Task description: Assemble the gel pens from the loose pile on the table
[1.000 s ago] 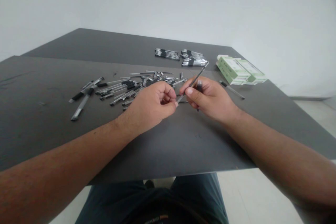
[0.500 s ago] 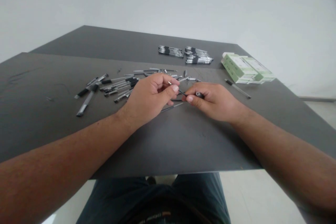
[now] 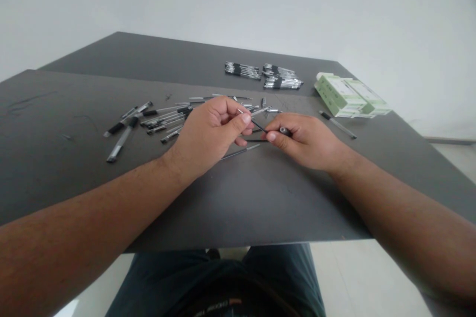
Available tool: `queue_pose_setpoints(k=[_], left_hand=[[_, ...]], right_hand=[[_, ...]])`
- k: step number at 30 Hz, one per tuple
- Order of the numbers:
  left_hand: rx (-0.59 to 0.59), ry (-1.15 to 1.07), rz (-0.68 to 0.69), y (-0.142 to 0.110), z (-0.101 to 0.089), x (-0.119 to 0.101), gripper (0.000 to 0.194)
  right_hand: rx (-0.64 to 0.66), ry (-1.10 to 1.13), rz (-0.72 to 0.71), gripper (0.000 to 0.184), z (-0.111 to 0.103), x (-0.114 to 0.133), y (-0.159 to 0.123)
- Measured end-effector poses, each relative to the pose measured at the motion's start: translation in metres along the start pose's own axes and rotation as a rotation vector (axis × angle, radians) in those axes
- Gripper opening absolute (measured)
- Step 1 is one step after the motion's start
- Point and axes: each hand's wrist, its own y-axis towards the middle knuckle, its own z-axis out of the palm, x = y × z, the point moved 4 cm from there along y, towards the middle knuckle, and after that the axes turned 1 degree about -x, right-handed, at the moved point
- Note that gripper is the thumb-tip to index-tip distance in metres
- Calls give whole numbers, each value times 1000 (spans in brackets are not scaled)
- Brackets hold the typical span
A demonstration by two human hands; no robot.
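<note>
My left hand [image 3: 213, 131] pinches a thin dark pen refill [image 3: 259, 126] between thumb and forefinger, its small tip pointing up and to the left. The refill's other end runs into the fingertips of my right hand [image 3: 307, 142]. Closed in that right hand is also a dark, round-ended pen part [image 3: 285, 131], mostly hidden by the fingers. Under the hands, loose refills [image 3: 240, 152] lie on the table. Left of my left hand is a spread of clear pens with black grips [image 3: 167, 121], partly covered by the hand.
Bundles of pens [image 3: 242, 70] and more stacked pens [image 3: 282, 81] lie at the back. Green and white boxes [image 3: 340, 95] stand at the right, with a single pen [image 3: 338, 125] in front. Two crossed pens [image 3: 122, 142] rest at the left of the grey table [image 3: 241, 208].
The hands have drawn slightly apart, and a little more of the dark refill shows between them. The view has shifted slightly. The pens and boxes lie as before.
</note>
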Motion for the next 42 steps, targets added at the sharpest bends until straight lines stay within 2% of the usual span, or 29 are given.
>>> queue_pose_setpoints(k=[3, 7, 11, 14, 19, 26, 35, 42], left_hand=[[-75, -30, 17, 4, -6, -1, 16], [-178, -16, 5, 8, -14, -2, 21], [-228, -11, 16, 10, -16, -4, 23], [-262, -61, 11, 10, -17, -8, 17], [-308, -132, 11, 10, -19, -15, 12], [-326, -106, 0, 12, -20, -13, 15], [-322, -122, 54, 13, -20, -10, 20], [-314, -75, 21, 11, -19, -9, 21]], right_hand=[[-41, -41, 21, 16, -1, -7, -1], [-66, 16, 57, 23, -3, -19, -5], [-45, 82, 86, 13, -5, -25, -5], [-58, -42, 105, 14, -5, -25, -2], [-69, -185, 33, 21, -3, -23, -1], [-83, -202, 22, 25, -3, -24, -3], [-96, -213, -14, 24, -5, -21, -2], [-93, -218, -26, 26, -4, -20, -2]])
